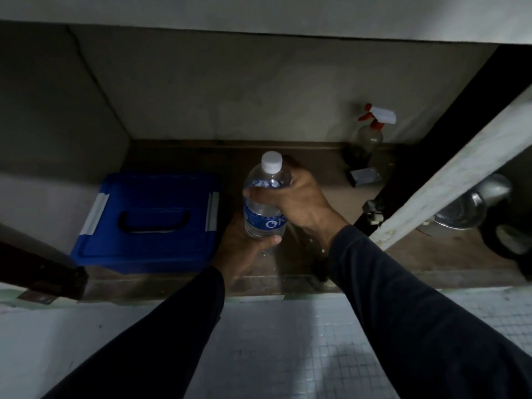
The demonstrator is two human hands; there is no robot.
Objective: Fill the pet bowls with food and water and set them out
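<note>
Clear plastic water bottle (263, 197), capped, upright just right of the blue bin (146, 223): your right hand (299, 203) grips its shoulder, your left hand (244, 249) cups its base.

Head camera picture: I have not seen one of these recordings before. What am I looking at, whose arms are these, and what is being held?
There is no robot here. A person wears a wide-angle camera on the head, so you look down along their own two arms in dark sleeves into a dim, open low cabinet.

Both hands hold a clear water bottle with a white cap and blue label. The right hand grips its upper part; the left hand holds it from below.

On the cabinet floor, a blue lidded box with a dark handle sits left of the bottle. A spray bottle with a red trigger stands at the back right. Shiny metal bowls, it seems, lie far right, behind the open door.
</note>
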